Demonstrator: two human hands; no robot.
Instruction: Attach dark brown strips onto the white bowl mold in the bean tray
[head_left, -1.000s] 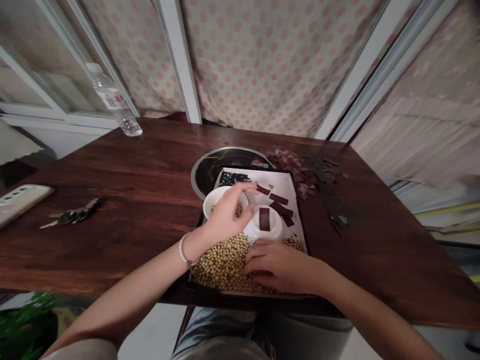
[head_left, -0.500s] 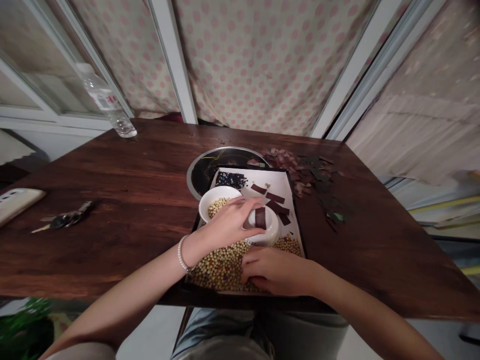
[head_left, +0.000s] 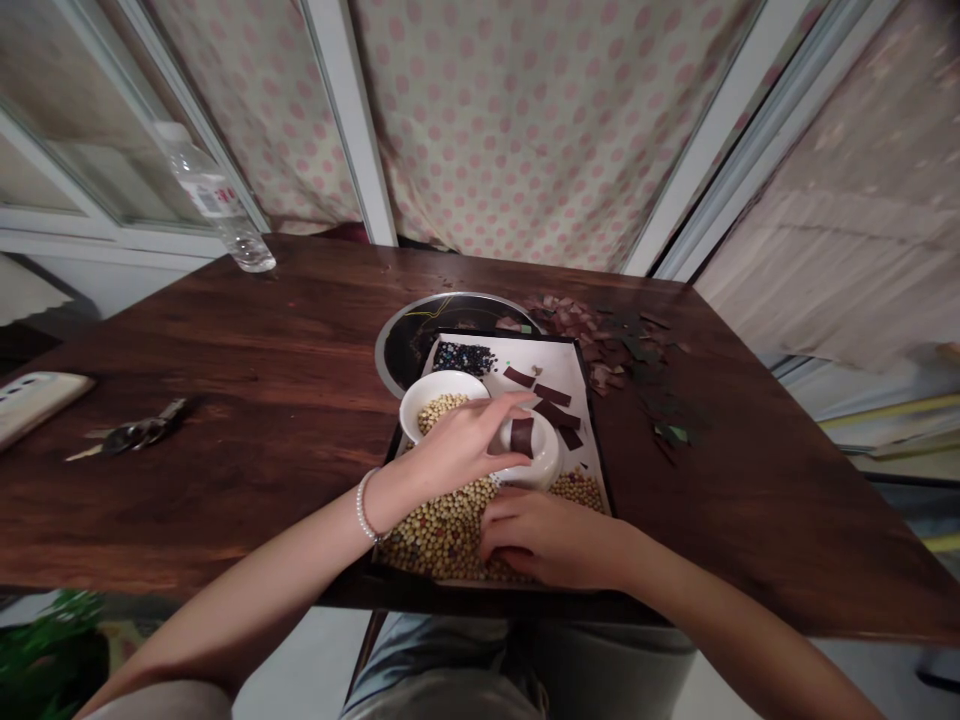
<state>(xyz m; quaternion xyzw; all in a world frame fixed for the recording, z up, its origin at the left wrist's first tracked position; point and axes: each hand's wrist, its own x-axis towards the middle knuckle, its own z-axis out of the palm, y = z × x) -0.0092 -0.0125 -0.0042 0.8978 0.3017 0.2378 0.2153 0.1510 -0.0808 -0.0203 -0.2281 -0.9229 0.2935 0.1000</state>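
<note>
My left hand [head_left: 457, 440], with a pearl bracelet at its wrist, curves its thumb and fingers around a white rounded dish [head_left: 546, 458]. A dark brown strip [head_left: 522, 437] lies across the dish between thumb and fingers. Just below, my right hand [head_left: 544, 535] has its fingers curled down among pale yellow beans [head_left: 442, 530]; its fingertips are hidden. Both hands are over a shallow black-rimmed tray [head_left: 555, 352] with a white inside. A white bowl [head_left: 409, 412] holding more pale beans stands behind my left hand.
More dark strips [head_left: 553, 394] and dark beads [head_left: 463, 358] lie in the tray's far part. Behind it is a round dark plate [head_left: 397, 350]. Flakes [head_left: 622, 340] are scattered to the right. Keys [head_left: 139, 432], a phone [head_left: 41, 400] and a bottle [head_left: 225, 205] are left.
My right hand shifts very slightly left over the beans. My left hand keeps its place around the white dish, and the whole view moves only a little.
</note>
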